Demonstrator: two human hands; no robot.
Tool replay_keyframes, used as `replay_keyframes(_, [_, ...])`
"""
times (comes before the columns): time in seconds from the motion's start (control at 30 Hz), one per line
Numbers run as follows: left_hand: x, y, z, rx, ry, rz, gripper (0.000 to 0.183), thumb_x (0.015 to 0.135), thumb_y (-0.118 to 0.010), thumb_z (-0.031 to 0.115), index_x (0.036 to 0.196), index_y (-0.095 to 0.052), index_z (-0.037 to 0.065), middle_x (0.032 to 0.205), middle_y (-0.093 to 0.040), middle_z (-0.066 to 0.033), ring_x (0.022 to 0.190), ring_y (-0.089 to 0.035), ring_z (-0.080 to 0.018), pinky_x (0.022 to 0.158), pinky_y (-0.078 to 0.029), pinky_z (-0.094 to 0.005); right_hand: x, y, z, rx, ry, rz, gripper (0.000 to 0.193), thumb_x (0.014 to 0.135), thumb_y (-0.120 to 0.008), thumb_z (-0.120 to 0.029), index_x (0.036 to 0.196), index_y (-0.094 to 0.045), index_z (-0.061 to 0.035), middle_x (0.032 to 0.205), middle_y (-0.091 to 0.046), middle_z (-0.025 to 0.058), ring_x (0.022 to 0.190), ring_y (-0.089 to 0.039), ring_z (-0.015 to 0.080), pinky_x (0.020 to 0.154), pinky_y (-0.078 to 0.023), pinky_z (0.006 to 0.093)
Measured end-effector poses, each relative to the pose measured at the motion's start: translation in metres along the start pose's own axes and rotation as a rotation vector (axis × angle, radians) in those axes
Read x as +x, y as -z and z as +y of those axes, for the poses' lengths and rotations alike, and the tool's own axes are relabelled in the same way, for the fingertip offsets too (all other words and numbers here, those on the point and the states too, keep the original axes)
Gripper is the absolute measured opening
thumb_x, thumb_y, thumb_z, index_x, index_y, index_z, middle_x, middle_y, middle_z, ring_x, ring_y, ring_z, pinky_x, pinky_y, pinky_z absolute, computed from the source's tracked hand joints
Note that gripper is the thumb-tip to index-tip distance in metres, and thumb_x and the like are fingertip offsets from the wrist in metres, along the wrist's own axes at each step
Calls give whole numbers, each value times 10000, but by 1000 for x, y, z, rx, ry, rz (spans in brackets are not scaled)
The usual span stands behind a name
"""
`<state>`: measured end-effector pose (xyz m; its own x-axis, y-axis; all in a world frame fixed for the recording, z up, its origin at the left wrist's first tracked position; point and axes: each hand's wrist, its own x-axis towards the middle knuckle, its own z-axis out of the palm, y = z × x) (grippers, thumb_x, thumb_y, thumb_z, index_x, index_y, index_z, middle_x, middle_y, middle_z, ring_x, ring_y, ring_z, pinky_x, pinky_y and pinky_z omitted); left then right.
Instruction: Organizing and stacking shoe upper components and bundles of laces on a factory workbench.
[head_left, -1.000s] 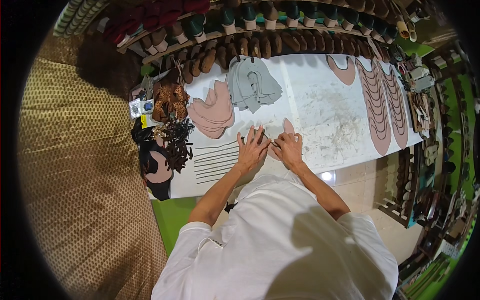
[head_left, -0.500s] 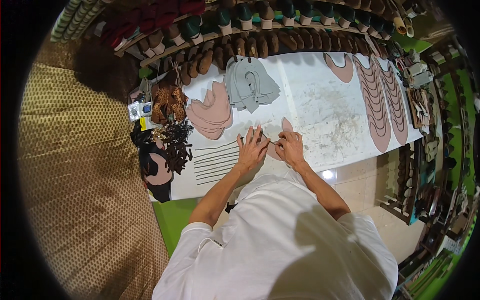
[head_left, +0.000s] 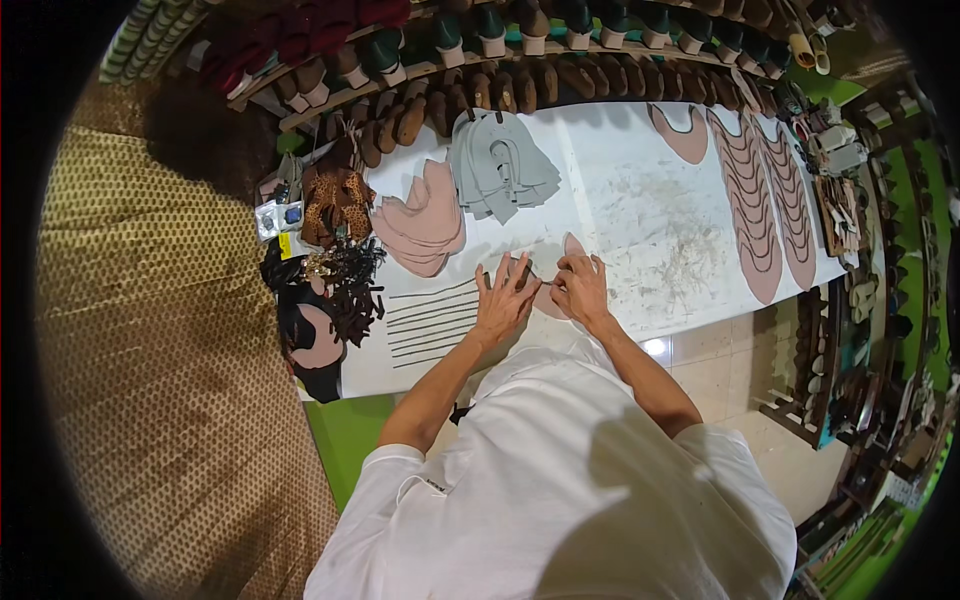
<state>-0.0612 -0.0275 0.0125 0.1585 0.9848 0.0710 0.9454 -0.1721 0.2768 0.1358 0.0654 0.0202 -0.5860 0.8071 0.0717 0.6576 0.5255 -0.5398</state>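
Note:
A pink shoe-upper piece (head_left: 550,303) lies on the white table beneath and between my hands, its pointed end showing above my right fingers. My left hand (head_left: 506,303) rests with its fingers spread just left of the piece, thumb near its edge. A thin dark strip runs between the hands, and my right hand (head_left: 583,292) pinches it over the piece. The fingertips partly cover the strip. Several thin dark strips (head_left: 430,325) lie in roughly parallel rows to the left of my left hand.
Fanned pink upper pieces (head_left: 425,230) and stacked grey pieces (head_left: 500,165) lie beyond my left hand. Overlapping dark-edged pink pieces (head_left: 745,215) fill the table's right. Dark scraps (head_left: 355,300) crowd the left edge. Shoes (head_left: 490,35) line racks behind the table (head_left: 640,310).
Both hands stay in nearly the same place. My right fingers have shifted slightly at the strip, with the fingertips a little more raised.

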Motion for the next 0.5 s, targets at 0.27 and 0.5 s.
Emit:
replay_keyframes(0.27, [2,16,18,-80,55,3,402,959,-639,168,1359,-643,205,1692,-271,-158,1535,-257,-415,1115,-183,-772,7,-3,6,-51,-7,-13,115,764,-737,-194,784,-782,-90,1156,-646,39,1185,-580,240,1137,-335,580])
replay_keyframes(0.5, [3,20,22,-66,41,-23,392,958,-636,200,1348,-681,208,1709,-243,-145,1551,-224,-407,1117,-168,-771,7,0,8,-52,13,-20,150,766,-774,-231,828,-783,-94,1132,-647,38,1138,-600,239,1084,-391,511])
